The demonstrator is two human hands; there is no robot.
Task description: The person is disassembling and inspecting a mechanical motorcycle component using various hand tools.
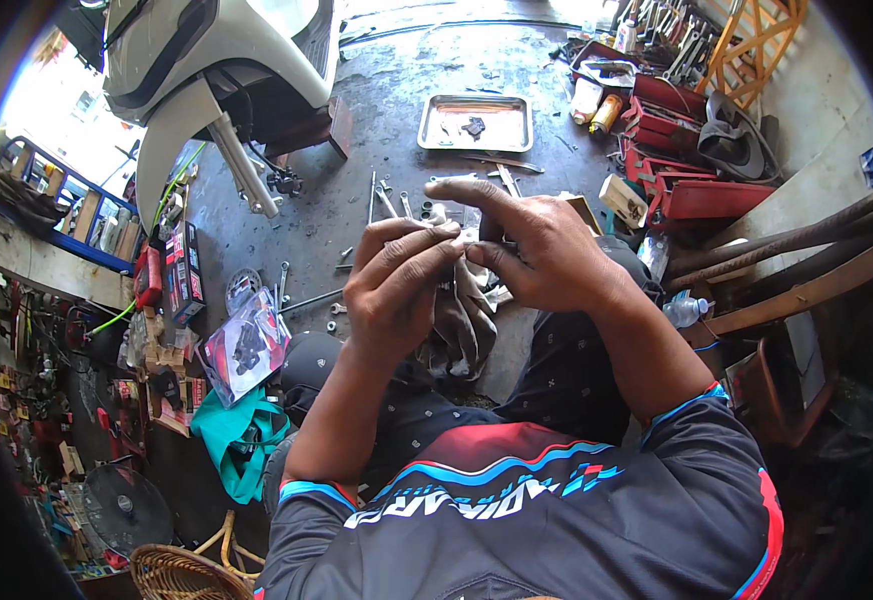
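Observation:
Both hands meet in front of my body, above a dark grey rag (461, 325) that hangs or lies below them. My left hand (391, 285) is closed, its fingertips pinched on a small pale metal part (470, 228), mostly covered by fingers. From the other side, my right hand (551, 250) has its thumb against that part, the index finger stretched out above; its remaining fingers are curled and partly hidden. Just beyond lie several wrenches (386, 202) and small metal pieces on the dark floor.
A metal tray (476, 146) with a small dark part stands ahead. Red toolboxes (701, 195) and a water bottle (686, 308) are at the right. A white scooter (216, 60) stands far left. Nearer left lie a plastic-wrapped package (246, 350) and a teal bag (241, 440).

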